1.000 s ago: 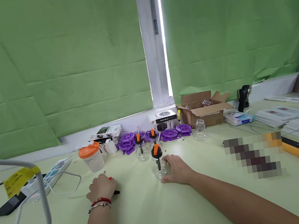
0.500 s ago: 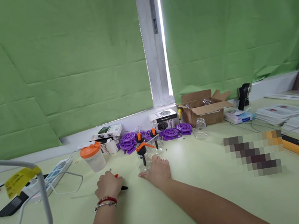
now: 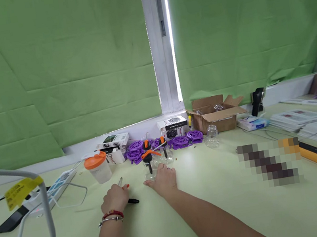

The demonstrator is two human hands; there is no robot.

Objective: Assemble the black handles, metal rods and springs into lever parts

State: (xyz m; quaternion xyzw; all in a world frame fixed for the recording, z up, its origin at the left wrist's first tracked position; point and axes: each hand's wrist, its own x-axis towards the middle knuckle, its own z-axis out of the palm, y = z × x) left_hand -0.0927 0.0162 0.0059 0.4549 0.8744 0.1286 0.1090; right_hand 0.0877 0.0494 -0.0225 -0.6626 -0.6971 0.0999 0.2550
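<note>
My left hand (image 3: pixel 115 199) rests low over the table, closed on a dispenser top (image 3: pixel 133 201) of which only a black end, an orange bit and a pale pointed tip show. The palm and fingers hide the rest. My right hand (image 3: pixel 163 182) is curled against the near right side of a small clear glass jar (image 3: pixel 148 176); its thumb lies in front of the base. A black top with an orange lever (image 3: pixel 147 157) and black stem sits upright over this jar. Just behind stands a second glass jar (image 3: pixel 169 157) with a similar top.
Behind the jars lie purple plastic frames (image 3: pixel 135 151) and printed boxes (image 3: pixel 173 123). An orange-lidded cup (image 3: pixel 100 171) and power strip (image 3: pixel 59 188) stand left. On the right are an empty glass jar (image 3: pixel 212 139), a cardboard box (image 3: pixel 219 120) and card stacks (image 3: pixel 295 120).
The view has shifted slightly. In my left hand the dispenser top has turned a little, its pale tip and black end showing more. My right hand stays at the jar.
</note>
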